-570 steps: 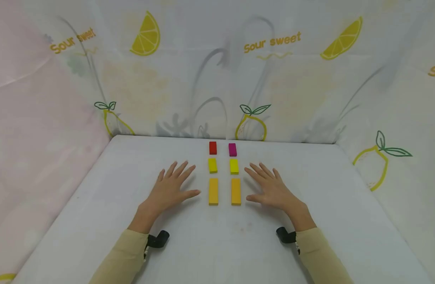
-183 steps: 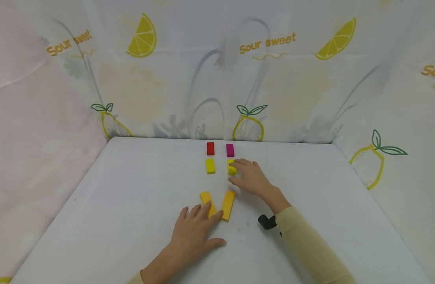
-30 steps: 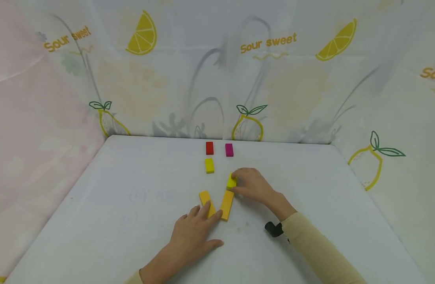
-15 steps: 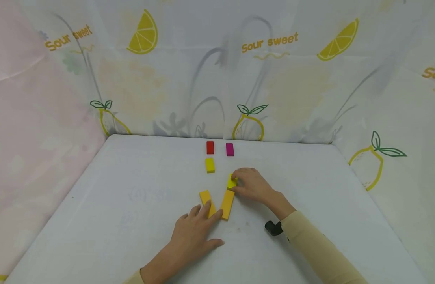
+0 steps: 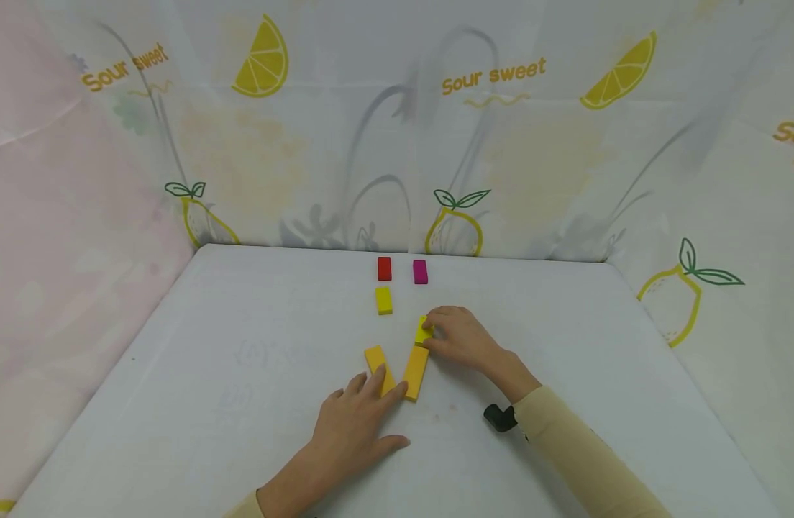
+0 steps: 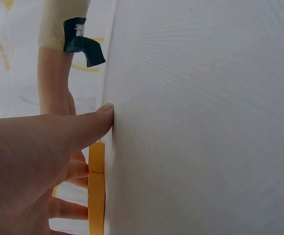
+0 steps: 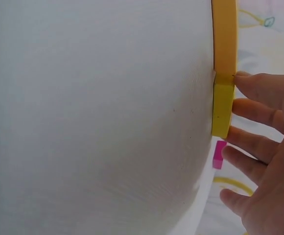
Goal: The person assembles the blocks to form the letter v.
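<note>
Two long orange wooden blocks lie on the white table as a V narrowing towards the person: the left orange block (image 5: 375, 356) and the right orange block (image 5: 416, 374). My left hand (image 5: 348, 428) rests fingertips on both near ends, fingers spread and thumb apart, covering part of the left one. Between thumb and fingers, my right hand (image 5: 464, 338) pinches a short yellow block (image 5: 421, 333). Its near end meets the right orange block's far end; in the right wrist view, yellow block (image 7: 222, 110) and orange block (image 7: 225, 39) touch end to end.
Behind the V lies a second yellow block (image 5: 384, 301). Farther back, a red block (image 5: 385, 268) and a magenta block (image 5: 420, 272) sit side by side near the table's (image 5: 274, 302) far edge. A lemon-print cloth (image 5: 345, 144) hangs behind the table.
The orange blocks, parallel at first, were drawn nearer and angled into a V. Since then the right hand has brought the right yellow block nearer to the orange one. The last second shows almost no motion.
</note>
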### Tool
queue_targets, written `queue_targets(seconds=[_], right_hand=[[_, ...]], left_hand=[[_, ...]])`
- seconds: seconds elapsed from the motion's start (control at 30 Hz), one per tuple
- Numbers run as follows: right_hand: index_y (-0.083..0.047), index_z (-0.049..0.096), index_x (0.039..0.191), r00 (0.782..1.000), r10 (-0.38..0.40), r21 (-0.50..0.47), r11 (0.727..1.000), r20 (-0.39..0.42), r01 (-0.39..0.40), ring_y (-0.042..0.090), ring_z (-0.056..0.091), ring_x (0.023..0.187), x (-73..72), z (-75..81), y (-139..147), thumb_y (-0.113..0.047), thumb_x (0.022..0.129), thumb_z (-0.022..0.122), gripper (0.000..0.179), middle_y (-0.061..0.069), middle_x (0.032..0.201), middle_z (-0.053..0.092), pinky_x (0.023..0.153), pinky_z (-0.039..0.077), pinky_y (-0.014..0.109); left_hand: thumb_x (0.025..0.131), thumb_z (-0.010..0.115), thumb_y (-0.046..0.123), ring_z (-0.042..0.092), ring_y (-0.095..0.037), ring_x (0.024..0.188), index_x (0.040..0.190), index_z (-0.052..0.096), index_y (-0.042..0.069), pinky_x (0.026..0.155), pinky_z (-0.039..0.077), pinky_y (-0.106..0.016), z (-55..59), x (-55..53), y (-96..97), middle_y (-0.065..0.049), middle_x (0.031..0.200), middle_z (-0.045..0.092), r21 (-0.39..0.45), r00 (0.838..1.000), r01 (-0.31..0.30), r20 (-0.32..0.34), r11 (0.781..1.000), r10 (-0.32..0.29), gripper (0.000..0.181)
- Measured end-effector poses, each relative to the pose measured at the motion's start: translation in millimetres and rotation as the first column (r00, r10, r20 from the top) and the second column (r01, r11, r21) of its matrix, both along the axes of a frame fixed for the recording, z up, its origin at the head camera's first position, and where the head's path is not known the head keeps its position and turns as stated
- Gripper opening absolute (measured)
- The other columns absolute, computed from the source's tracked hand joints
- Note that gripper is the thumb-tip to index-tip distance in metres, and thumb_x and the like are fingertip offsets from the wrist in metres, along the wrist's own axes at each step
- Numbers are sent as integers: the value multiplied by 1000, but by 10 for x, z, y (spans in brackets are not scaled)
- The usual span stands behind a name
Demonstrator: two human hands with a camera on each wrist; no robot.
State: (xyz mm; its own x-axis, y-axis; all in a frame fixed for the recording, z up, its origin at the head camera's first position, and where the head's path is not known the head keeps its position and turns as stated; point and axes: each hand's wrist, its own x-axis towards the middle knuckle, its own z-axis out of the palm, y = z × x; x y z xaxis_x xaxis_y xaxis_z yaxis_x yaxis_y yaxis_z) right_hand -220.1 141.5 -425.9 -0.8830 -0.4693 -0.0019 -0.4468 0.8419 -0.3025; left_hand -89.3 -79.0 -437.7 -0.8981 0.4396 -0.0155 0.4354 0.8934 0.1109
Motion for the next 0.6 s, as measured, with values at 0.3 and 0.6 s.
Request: queue_targets(seconds=[0.3, 0.6], right_hand=[[-15, 72, 114, 1000, -5, -23, 1000, -24, 4, 24, 57, 127, 24, -8, -9, -28, 90, 72, 27, 3, 126, 68, 114, 39, 47], [-15, 73, 114, 1000, -3, -13, 1000, -31, 3, 23, 58, 126, 48, -11, -16, -28, 91, 71, 26, 2, 124, 69, 114, 39, 46]], left_hand=[[80, 63, 73, 53, -36, 129, 146, 47, 37, 87, 54, -53, 12, -4, 6, -8, 152, 47, -3, 1000, -4, 11, 1000, 4, 77], [79, 64, 73, 53, -36, 129, 146, 47, 37, 87, 54, -53, 22, 4, 10, -8, 152, 46, -3, 1000, -8, 22, 1000, 8, 77]])
